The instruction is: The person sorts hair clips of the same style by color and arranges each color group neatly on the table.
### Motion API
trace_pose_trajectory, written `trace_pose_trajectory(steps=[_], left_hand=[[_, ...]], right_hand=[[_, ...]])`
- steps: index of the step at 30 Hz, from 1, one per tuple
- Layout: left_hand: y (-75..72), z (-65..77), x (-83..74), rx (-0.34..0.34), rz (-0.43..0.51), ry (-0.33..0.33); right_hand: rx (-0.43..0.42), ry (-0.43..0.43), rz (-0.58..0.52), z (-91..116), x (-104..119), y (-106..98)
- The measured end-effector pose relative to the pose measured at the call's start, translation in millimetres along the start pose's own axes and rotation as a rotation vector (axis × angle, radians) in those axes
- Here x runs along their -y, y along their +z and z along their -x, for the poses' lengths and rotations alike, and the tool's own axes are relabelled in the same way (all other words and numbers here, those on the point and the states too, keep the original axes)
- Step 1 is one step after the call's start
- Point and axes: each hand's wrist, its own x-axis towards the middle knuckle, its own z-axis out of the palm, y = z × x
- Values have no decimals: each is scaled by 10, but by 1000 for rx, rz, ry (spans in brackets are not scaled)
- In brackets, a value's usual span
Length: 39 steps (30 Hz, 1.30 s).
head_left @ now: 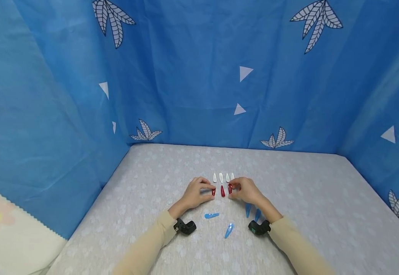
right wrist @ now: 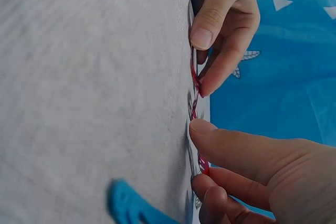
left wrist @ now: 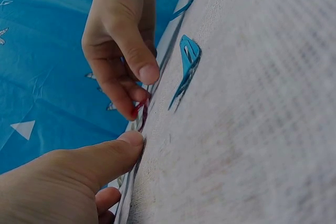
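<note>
Three red hair clips lie in a row on the table. My left hand pinches the left red hair clip endwise between thumb and fingers. The middle red hair clip lies untouched between the hands. My right hand holds the right red hair clip with thumb and fingertips; part of this clip shows between them in the right wrist view. Just beyond the red row stand several white hair clips side by side, the rightmost close to the right hand's fingers.
Nearer the body lie a blue hair clip turned sideways and another blue clip at a slant. Further blue clips lie beside the right wrist, partly under the forearm. A blue patterned curtain encloses the cloth-covered table.
</note>
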Motion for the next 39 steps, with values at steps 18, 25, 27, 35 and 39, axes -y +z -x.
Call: trace_pose_trajectory(steps=[18, 25, 27, 35, 39], left_hand=[[3, -97, 30, 2, -15, 23], [-19, -17, 81, -7, 0, -26], [-21, 0, 86, -13, 6, -33], [16, -31, 51, -4, 12, -13], [24, -44, 28, -2, 28, -16]], right_hand=[[20, 33, 34, -76, -13, -34], [69, 43, 23, -126, 53, 34], [76, 45, 22, -123, 65, 45], [56, 58, 11, -35, 48, -22], [51, 45, 18, 21, 27, -64]])
